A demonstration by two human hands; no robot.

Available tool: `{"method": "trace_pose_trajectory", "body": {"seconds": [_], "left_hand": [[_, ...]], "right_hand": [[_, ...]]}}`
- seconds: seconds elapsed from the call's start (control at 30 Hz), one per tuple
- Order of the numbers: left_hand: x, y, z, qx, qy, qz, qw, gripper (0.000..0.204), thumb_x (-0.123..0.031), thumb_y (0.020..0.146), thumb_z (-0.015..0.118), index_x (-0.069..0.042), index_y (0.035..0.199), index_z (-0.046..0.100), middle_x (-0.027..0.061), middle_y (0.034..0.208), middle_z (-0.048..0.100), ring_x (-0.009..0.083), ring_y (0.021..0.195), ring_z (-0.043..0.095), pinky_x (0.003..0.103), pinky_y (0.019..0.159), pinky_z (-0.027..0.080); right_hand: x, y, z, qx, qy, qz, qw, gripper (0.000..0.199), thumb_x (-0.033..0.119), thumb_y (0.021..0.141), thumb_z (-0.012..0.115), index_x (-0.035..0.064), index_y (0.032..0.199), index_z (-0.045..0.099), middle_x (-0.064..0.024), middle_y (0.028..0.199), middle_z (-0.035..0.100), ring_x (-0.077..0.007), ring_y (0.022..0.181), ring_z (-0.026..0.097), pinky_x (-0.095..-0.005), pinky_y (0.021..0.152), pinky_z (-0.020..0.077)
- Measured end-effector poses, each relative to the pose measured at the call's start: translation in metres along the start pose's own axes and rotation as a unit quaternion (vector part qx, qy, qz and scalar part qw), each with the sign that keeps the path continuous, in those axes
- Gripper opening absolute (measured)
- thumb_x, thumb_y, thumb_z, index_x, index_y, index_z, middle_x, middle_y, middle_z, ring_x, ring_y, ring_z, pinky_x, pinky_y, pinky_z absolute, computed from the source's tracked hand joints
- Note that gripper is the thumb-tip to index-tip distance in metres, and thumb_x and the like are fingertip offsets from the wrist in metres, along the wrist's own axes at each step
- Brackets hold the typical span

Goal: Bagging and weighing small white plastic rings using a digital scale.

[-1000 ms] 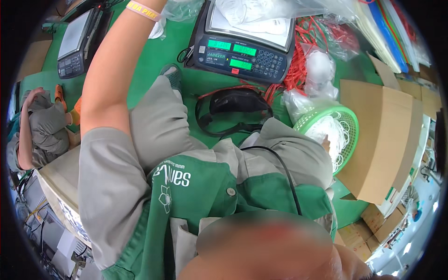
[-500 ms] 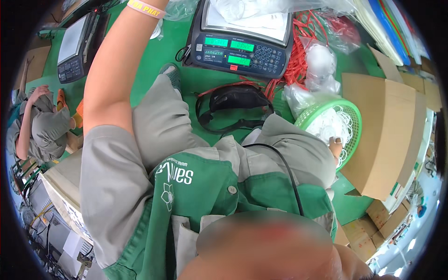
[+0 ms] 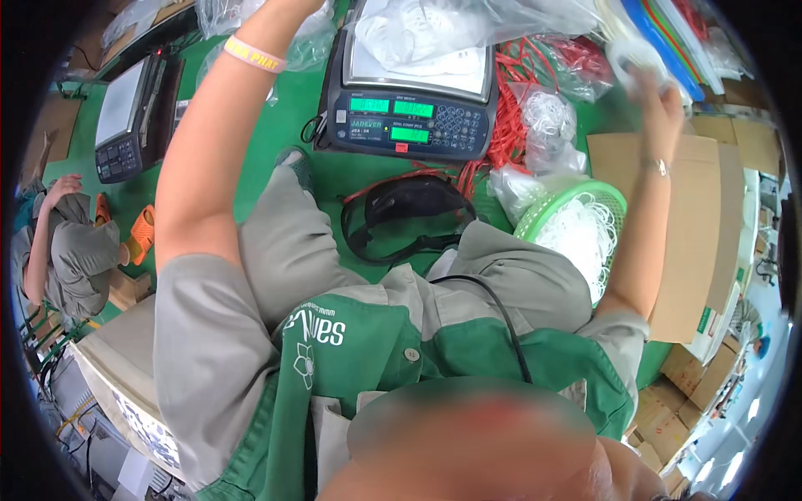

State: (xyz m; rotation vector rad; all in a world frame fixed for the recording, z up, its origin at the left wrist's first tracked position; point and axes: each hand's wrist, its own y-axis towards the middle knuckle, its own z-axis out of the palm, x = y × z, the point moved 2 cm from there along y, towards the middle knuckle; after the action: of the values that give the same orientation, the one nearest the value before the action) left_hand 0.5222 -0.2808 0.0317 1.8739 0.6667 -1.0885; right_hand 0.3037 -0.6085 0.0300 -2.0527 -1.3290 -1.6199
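My right hand (image 3: 662,108) is raised at the upper right, blurred by motion. Its fingers are closed on a looped bundle of white cords (image 3: 637,60). Below it a light-green basket (image 3: 614,199) holds a tangle of white cords (image 3: 581,242). My left hand (image 3: 294,5) reaches past the top edge beside clear plastic bags, and its fingers are out of view. A counting scale (image 3: 407,125) with lit green displays stands between my hands. On its pan lie white cords under clear plastic (image 3: 418,33).
Red plastic strips (image 3: 511,108) and bagged white cords (image 3: 547,117) lie right of the scale. A black strapped pouch (image 3: 416,200) rests between my legs. Cardboard boxes (image 3: 660,225) stand at the right. Another person (image 3: 71,242) sits far left near a second scale (image 3: 125,113).
My right hand has risen out of the green basket to the upper right, carrying a bundle of white cords. My left arm stays stretched toward the top edge.
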Motion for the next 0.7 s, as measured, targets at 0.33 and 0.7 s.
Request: {"method": "trace_pose_trajectory", "body": {"seconds": [0.33, 0.7], "left_hand": [[0.016, -0.002, -0.011, 0.016, -0.039, -0.005, 0.999, 0.058, -0.021, 0.082, 0.055, -0.008, 0.134, 0.032, 0.0155, 0.131, 0.04, 0.0162, 0.088, 0.055, 0.027, 0.071, 0.044], [0.01, -0.013, -0.023, 0.027, -0.012, -0.024, 0.999, 0.055, -0.017, 0.083, 0.054, -0.008, 0.133, 0.033, 0.0132, 0.129, 0.041, 0.014, 0.086, 0.053, 0.026, 0.071, 0.044]], "right_hand": [[0.028, 0.042, 0.129, 0.146, -0.211, -0.243, 0.936, 0.034, 0.021, 0.078, 0.062, 0.0017, 0.105, 0.056, -0.0123, 0.092, 0.063, -0.0173, 0.081, 0.059, -0.0281, 0.072, 0.0468], [-0.279, -0.239, -0.191, 0.089, -0.521, 0.373, 0.762, 0.098, 0.053, 0.06, 0.07, 0.0006, 0.133, 0.029, -0.0267, 0.13, 0.037, -0.0393, 0.122, 0.034, -0.0416, 0.1, 0.0291]]}}
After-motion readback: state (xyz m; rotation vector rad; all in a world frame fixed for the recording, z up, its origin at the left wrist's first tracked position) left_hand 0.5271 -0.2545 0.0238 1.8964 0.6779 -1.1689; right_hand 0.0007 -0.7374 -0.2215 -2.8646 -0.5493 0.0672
